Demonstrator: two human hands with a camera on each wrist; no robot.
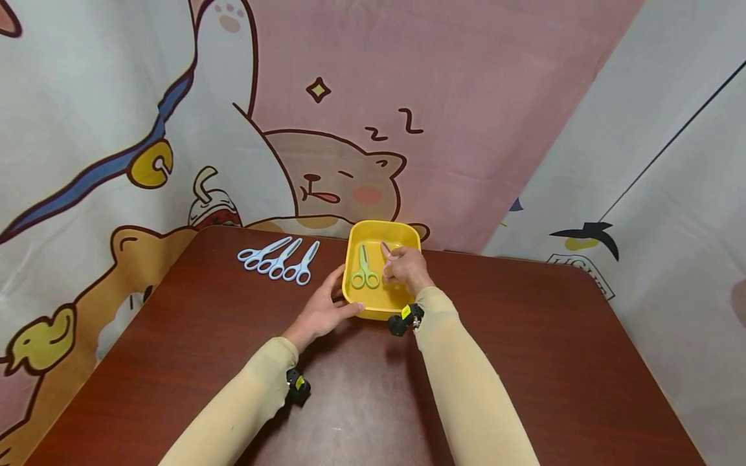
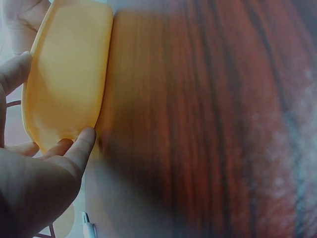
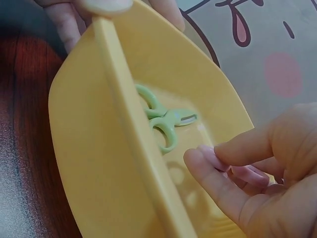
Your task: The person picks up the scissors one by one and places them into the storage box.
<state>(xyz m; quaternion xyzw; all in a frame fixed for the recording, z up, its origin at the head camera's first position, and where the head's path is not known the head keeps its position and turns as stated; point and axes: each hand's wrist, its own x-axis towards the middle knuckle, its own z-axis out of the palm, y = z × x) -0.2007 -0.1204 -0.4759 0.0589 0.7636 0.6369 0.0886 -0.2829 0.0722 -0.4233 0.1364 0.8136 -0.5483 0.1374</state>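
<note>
A yellow plastic bin (image 1: 384,303) stands on the table. My left hand (image 1: 322,312) grips its near left corner, with the thumb at the rim and fingers along the outer wall. Over the bin's right side, my right hand (image 1: 409,266) pinches a pair of pink scissors (image 1: 385,249) between thumb and fingers. The pink handles (image 3: 250,174) are partly hidden by the fingers in the right wrist view. Left of them, green scissors (image 1: 364,265) lie on the bin floor, blades pointing away from me.
Three pairs of light blue scissors (image 1: 304,261) lie in a row left of the bin. The dark red-brown table (image 1: 542,336) reaches back to a cartoon-printed curtain (image 1: 466,116).
</note>
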